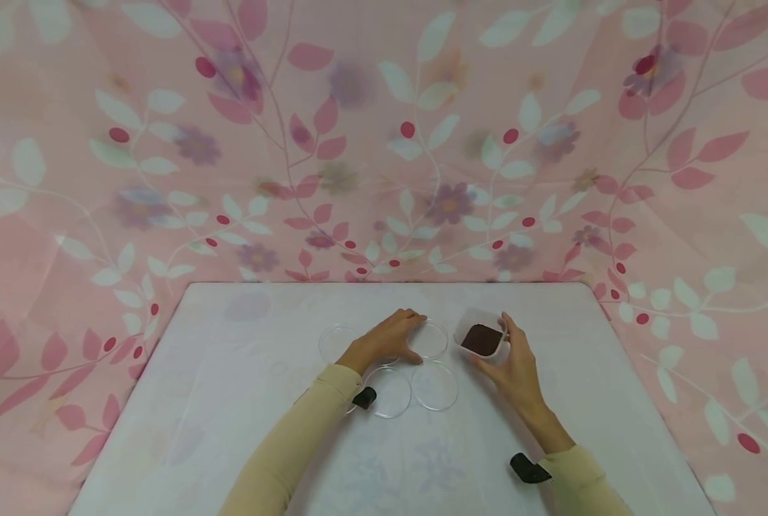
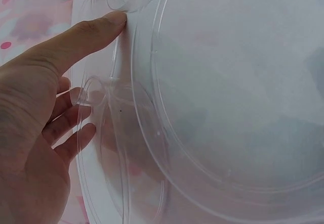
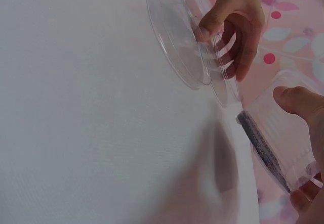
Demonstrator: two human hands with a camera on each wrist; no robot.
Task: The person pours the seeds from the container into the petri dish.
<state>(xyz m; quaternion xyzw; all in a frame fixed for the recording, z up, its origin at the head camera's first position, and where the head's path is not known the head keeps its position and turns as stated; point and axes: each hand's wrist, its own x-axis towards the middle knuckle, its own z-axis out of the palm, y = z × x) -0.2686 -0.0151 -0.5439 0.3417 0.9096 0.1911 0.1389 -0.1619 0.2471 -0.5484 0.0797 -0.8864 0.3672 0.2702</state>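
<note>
My right hand (image 1: 518, 367) grips a small clear plastic tub (image 1: 463, 325) from its right side, thumb in front and fingers behind. Dark brown, soil-like material (image 1: 483, 340) lies in the tub, which is tilted in the head view. To its left, my left hand (image 1: 385, 342) spans a clear round petri dish (image 1: 433, 339), with the thumb at its near edge and curled fingers at the far edge. In the right wrist view, the left thumb (image 3: 205, 29) meets the stacked-looking rims. Two more dishes, one at front right (image 1: 435, 387) and one at front middle (image 1: 389, 394), stand nearby.
Another dish (image 1: 334, 344) sits at the back left, and one more is partly hidden under the left forearm. A white cloth covers the table (image 1: 229, 401). A pink floral curtain (image 1: 371, 143) hangs behind it. Black straps (image 1: 529, 469) show at the wrists.
</note>
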